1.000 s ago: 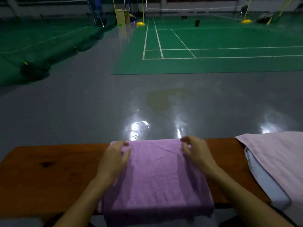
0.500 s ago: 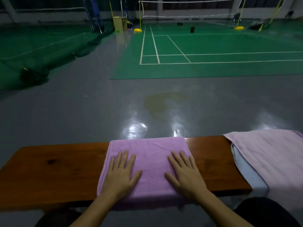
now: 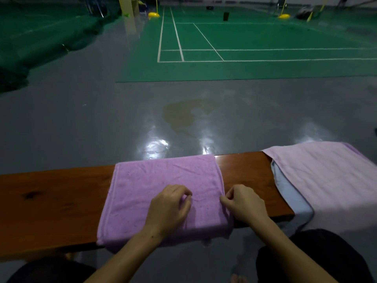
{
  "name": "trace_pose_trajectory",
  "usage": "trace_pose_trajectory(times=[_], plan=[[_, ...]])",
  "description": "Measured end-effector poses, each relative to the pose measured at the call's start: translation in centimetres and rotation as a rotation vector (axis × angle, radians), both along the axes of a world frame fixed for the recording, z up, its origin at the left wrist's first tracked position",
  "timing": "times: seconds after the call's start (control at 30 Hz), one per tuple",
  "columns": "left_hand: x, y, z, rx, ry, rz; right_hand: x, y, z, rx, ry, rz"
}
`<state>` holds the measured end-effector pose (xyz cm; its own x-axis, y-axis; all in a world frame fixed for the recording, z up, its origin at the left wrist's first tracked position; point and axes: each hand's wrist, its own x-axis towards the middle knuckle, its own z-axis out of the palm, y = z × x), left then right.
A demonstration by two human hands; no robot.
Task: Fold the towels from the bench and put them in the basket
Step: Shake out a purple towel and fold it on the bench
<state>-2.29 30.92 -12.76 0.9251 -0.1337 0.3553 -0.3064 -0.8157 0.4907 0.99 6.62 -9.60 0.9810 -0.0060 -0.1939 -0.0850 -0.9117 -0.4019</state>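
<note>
**Purple towel half-folded, both hands at its right side**

The purple towel [image 3: 163,190] lies across the wooden bench [image 3: 51,201], folded into a thick rectangle whose near edge droops just over the bench's front lip. The left hand [image 3: 169,209] sits on the cloth near its middle, fingers curled with thumb and forefinger drawn together as if nipping a bit of the pile; whether fabric is really caught between them I cannot tell. The right hand [image 3: 242,205] is at the towel's right edge, fingers curled in against that edge and, by the look of it, pinching the layers there.

Farther right, a pale pink towel [image 3: 326,180] lies spread over a light blue towel [image 3: 289,199], both hanging off the end of the bench and not yet folded. No basket is anywhere in view.

The risks look small but real to me. If the right hand catches only the top layer, lifting that edge over will pull the fold apart and leave the layers skewed. Since the near edge already overhangs, a tug towards the person could drag the whole bundle off onto the grey floor [image 3: 102,119], which shines as though damp.
</note>
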Motion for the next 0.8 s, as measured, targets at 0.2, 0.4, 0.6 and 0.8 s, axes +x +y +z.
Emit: trace_pose_trajectory(times=[0.2, 0.4, 0.6, 0.8], plan=[[1.6, -0.3, 1.4, -0.148, 0.065, -0.109, 0.6, 0.9, 0.5, 0.393, -0.075, 0.031], [4.0, -1.4, 3.0, -0.247, 0.22, -0.225, 0.2, 2.3, -0.1, 0.657, -0.109, 0.07], [4.9, -1.0, 4.8, -0.175, 0.523, -0.461, -0.2, 2.9, 0.3, 0.864, -0.093, 0.129], [5.1, 0.0, 5.5, -0.129, 0.631, -0.473, -1.5, 2.3, 1.5, 0.915, -0.074, 0.29]])
